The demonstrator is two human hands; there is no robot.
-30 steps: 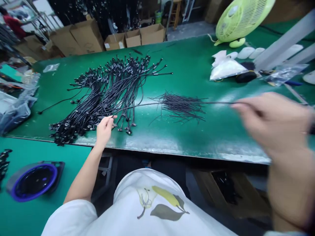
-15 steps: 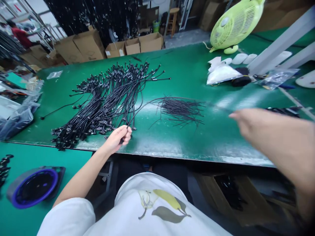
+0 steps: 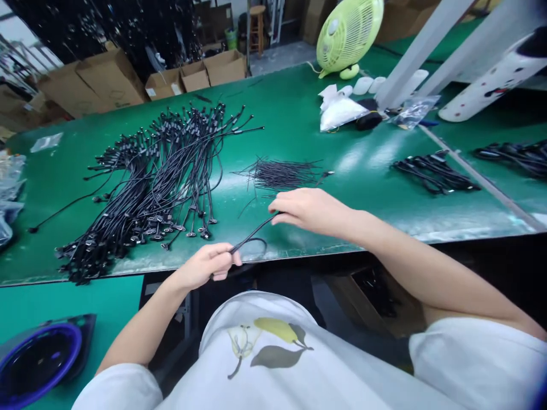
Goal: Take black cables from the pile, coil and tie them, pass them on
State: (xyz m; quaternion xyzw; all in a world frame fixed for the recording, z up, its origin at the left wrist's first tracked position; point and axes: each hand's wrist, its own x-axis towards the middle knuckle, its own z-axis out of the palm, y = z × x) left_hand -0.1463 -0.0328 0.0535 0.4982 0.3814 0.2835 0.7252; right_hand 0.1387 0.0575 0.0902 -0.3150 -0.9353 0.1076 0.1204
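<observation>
A black cable runs between my two hands above the front edge of the green table, with a small loop near the left one. My left hand is closed around it. The fingers of my right hand pinch the cable further along. Just beyond my right hand lies a loose heap of thin black ties. A big pile of black cables with connectors on their ends spreads to the left of my hands.
A green fan and a white plastic bag stand at the back. To the right lie bundled black cables and a white bottle. A purple-rimmed round dish sits low at left. Cardboard boxes line the far side.
My right hand has come in from the far right to close beside my left, and the stretched cable is now looped between them. The view has shifted to the right.
</observation>
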